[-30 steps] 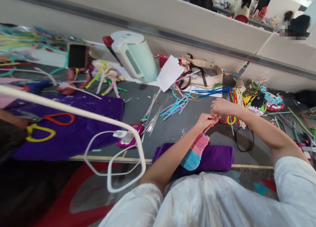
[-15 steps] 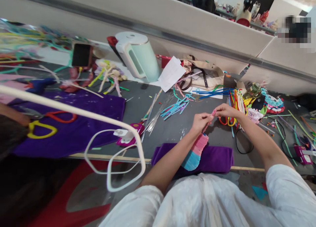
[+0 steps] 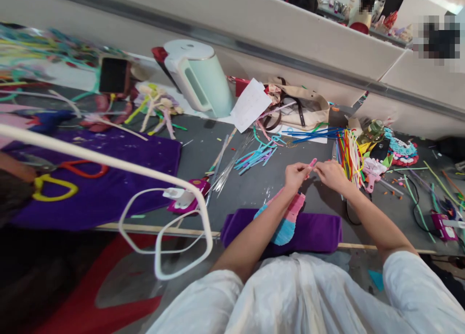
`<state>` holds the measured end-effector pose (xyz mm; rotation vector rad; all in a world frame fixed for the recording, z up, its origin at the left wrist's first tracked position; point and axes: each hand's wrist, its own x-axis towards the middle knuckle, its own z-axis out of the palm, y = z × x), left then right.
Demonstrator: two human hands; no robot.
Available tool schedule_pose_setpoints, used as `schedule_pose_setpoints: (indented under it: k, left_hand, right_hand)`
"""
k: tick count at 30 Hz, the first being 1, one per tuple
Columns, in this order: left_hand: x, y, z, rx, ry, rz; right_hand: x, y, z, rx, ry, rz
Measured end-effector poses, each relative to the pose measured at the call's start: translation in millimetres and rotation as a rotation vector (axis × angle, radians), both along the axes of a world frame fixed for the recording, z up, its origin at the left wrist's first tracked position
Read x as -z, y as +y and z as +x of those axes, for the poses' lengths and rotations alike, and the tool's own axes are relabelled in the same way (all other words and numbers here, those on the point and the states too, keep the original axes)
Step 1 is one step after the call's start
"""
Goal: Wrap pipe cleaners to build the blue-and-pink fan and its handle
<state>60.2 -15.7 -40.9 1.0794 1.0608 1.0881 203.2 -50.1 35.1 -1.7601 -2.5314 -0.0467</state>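
My left hand point(image 3: 295, 175) is closed in a pinch on a pink pipe cleaner point(image 3: 313, 162), whose tip sticks up between my hands. My right hand point(image 3: 332, 174) meets it from the right, fingers pinched together at the same pipe cleaner; the exact contact is partly hidden. Below my left wrist hangs a flat pink and blue piece point(image 3: 286, 231) that looks made of fuzzy pipe cleaners, partly covered by my left forearm. It lies over a folded purple cloth point(image 3: 319, 230) at the table's near edge.
A pale green kettle point(image 3: 220, 84), a paper sheet point(image 3: 250, 104) and a beige bag point(image 3: 316, 112) stand along the partition. Blue pipe cleaner pieces point(image 3: 254, 159) and a colourful bundle point(image 3: 350, 159) lie ahead. A white lamp arm point(image 3: 145, 167) crosses the left, near scissors point(image 3: 56, 189).
My right hand has turned and lowered, its fingers curling in closer to my left hand. The pink tip now points up. The pink and blue piece shows more of its left side.
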Motion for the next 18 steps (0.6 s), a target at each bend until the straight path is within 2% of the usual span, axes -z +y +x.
schedule_pose_setpoints:
  k: [6, 8, 13, 18]
  left_hand:
    - [-13.7, 2.9, -15.6, 0.284, -0.034, -0.055]
    - [-17.4, 3.3, -19.6, 0.344, -0.025, -0.072]
    - [-16.0, 2.4, -18.8, 0.237, -0.023, -0.042]
    - [-7.4, 0.9, -9.8, 0.145, 0.109, -0.03]
  right_hand:
    - [5.9, 1.3, 15.2, 0.023, 0.063, 0.053]
    - [8.4, 0.3, 18.3, 0.01, 0.084, 0.073]
    - [9.1, -8.4, 16.5, -0.013, 0.101, 0.125]
    - [0.8, -20.0, 3.9, -0.102, -0.117, 0.193]
